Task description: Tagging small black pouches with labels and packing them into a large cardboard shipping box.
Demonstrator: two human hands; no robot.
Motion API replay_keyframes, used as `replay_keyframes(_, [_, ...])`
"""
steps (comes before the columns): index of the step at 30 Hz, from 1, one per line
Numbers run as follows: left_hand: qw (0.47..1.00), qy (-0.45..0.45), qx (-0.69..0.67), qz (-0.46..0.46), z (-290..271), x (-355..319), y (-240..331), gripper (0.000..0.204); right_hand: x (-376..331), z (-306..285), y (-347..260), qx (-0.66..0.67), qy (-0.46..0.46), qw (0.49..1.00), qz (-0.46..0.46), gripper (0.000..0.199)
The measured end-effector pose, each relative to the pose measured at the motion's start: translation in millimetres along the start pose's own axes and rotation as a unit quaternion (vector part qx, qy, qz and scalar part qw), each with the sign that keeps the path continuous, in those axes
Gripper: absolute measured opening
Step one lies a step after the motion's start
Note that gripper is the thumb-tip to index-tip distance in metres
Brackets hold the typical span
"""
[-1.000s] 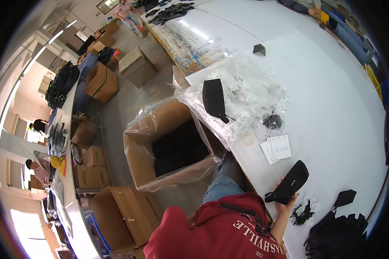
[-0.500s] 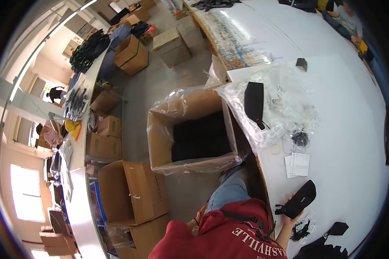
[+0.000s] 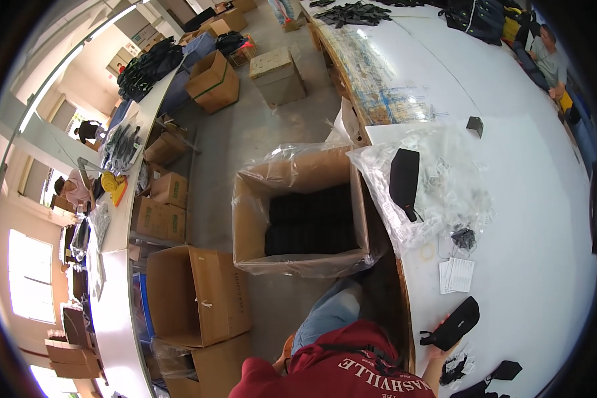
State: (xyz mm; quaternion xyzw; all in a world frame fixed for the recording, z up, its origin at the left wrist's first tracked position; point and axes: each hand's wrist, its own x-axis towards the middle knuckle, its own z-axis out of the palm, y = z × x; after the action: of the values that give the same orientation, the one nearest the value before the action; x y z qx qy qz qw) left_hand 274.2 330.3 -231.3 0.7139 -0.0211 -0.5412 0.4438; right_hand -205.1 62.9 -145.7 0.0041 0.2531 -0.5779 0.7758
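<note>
— What is held, and where?

— A black pouch (image 3: 456, 323) is gripped at its lower end by the right hand (image 3: 438, 350), of which little is seen at the bottom of the view. The pouch is tilted, its upper end raised over the white table (image 3: 544, 219), close to the table's near edge.

— And the left hand?

— It is not seen in the view.

— What is found around the pouch?

— A small stack of white cards (image 3: 456, 274) is laid just beyond it, with a black cord bundle (image 3: 464, 237) past that. More black pieces (image 3: 455, 371) are seen nearer the person, at the table's near edge. Further along, a second black pouch (image 3: 404, 182) is laid on a heap of clear plastic bags (image 3: 438, 186).

— And off the table?

— A plastic-lined open box (image 3: 298, 222), filled with black items, is set on the floor against the table's left edge.
</note>
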Motion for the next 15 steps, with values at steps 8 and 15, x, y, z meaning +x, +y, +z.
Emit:
replay_keyframes(8, [0.982, -0.146, 0.117, -0.030, 8.3, 15.6, 49.1, 0.018, -10.1, 39.5, 15.7, 0.005, 0.027, 0.999, 0.019, 0.065])
replay_keyframes(15, [0.886, -0.338, 0.309, -0.076, -17.6, 113.8, 131.1, 0.017, -6.6, 92.8, 30.8, 0.026, 0.073, 0.996, 0.041, 0.066])
